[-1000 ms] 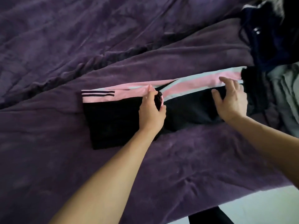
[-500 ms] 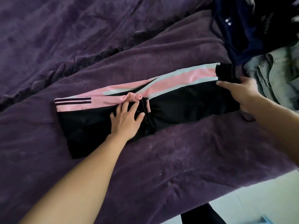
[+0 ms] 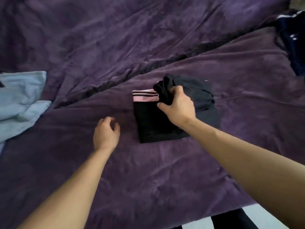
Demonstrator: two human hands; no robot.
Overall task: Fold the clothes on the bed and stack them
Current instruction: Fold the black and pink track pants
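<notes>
Black track pants with a pink striped side band (image 3: pixel 151 123) lie folded into a compact rectangle on the purple bed cover (image 3: pixel 165 179). My right hand (image 3: pixel 177 108) grips the bunched black end of the pants, holding it over the folded stack near the pink band. My left hand (image 3: pixel 106 134) hovers just left of the pants with loosely curled fingers, holding nothing and apart from the fabric.
A light blue garment (image 3: pixel 21 101) lies crumpled at the left edge. A dark navy garment with white stripes (image 3: pixel 292 40) sits at the far right. The bed's near edge and pale floor (image 3: pixel 270 217) show at the bottom right.
The right hand has carried the far end of the pants leftward over the rest, making a short stack. The left hand has lifted off the pants and moved left. The view has shifted left.
</notes>
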